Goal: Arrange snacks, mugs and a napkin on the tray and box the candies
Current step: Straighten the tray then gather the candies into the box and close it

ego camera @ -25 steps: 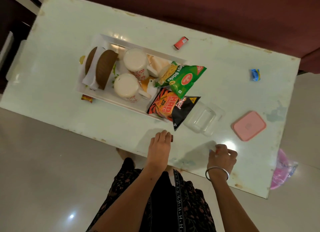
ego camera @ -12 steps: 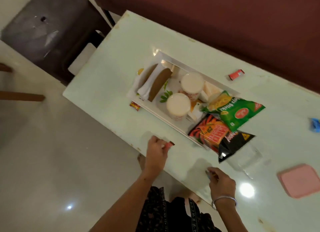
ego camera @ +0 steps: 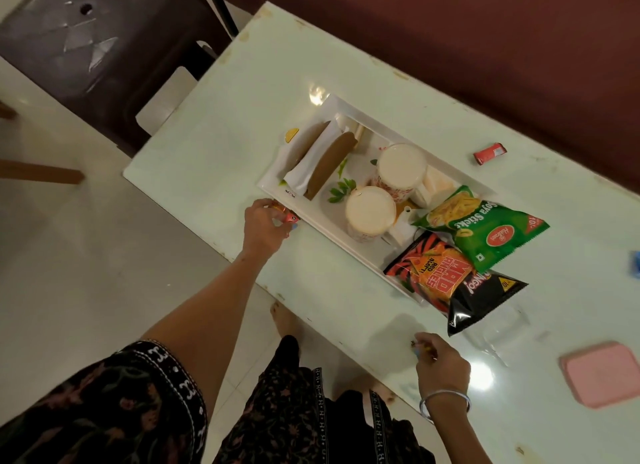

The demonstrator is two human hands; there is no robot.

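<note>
Tray [ego camera: 349, 255], frame centre, looks loaded: two mugs [ego camera: 401, 165], napkin [ego camera: 304, 172], green snack pack [ego camera: 485, 228] and red-black snack pack [ego camera: 446, 283] overhanging its right end. Candies not yet boxed. Left hand [ego camera: 263, 224] closed on small red candies [ego camera: 285, 212] just beside the tray's lower-left edge. Right hand [ego camera: 440, 359], lower right, pinches something small; identity unclear. Red candy [ego camera: 489, 153] lies loose upper right. Clear box [ego camera: 498, 328] empty by appearance; pink lid [ego camera: 602, 373] off, right edge.
</note>
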